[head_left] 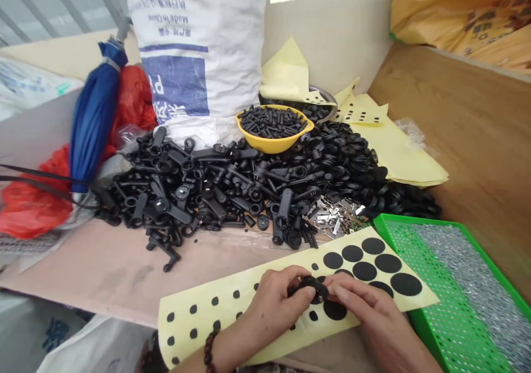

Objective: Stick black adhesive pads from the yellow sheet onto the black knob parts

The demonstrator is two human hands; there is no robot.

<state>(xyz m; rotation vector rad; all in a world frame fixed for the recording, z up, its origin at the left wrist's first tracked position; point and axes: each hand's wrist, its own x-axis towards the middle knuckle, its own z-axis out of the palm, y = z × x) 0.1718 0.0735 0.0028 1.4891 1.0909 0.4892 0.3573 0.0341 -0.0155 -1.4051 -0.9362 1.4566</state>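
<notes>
My left hand (279, 301) is closed with thumb and forefinger around a small black round plastic part (314, 288). From the other side, the fingertips of my right hand (365, 301) pinch at the part's right edge; whether they also hold something thin is hidden. Under both hands lies a yellow backing sheet (194, 295) of black stickers. Large black discs fill its right end, such as the round sticker (405, 284), while small dark spots run across the rest. Its right corner overlaps the rim of a green perforated tray (440, 312).
Behind the sheet spreads a heap of black plastic handles (211, 185), with shiny metal clips (334, 215) beside it. A yellow bowl (269, 142) of black screw-like pieces stands before a white sack (199, 41). Metal pins (473, 273) fill part of the tray. A blue umbrella (93, 118) leans left.
</notes>
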